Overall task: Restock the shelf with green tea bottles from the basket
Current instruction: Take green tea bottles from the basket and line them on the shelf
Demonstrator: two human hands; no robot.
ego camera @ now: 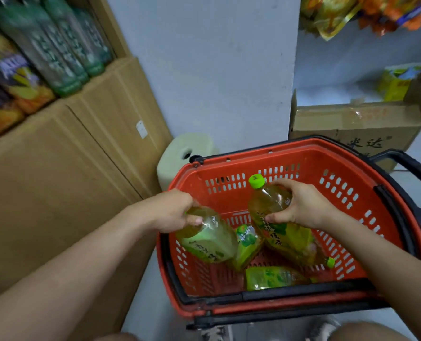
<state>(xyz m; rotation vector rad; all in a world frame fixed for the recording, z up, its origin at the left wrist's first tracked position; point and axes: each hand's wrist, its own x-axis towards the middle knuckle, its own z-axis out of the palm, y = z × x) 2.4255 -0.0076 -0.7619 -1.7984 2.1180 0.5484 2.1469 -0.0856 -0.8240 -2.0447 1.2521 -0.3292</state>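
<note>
A red plastic basket [347, 183] with black handles sits on the floor at the lower middle. My left hand [177, 212] grips the neck of a green tea bottle [209, 239] over the basket's left side; its cap is hidden by my fingers. My right hand [300, 205] holds the shoulder of a second green tea bottle [280, 225], whose green cap [256, 181] points up. Further green tea bottles [271, 278] lie on the basket floor below both. Green-labelled bottles [64, 48] stand in a row on the cardboard boxes at the upper left.
Large cardboard boxes [64, 173] fill the left, with snack bags [10, 82] on top. A pale plastic stool [182, 156] stands behind the basket. Another cardboard box [352, 124] and a shelf with packets [359, 13] are at the upper right.
</note>
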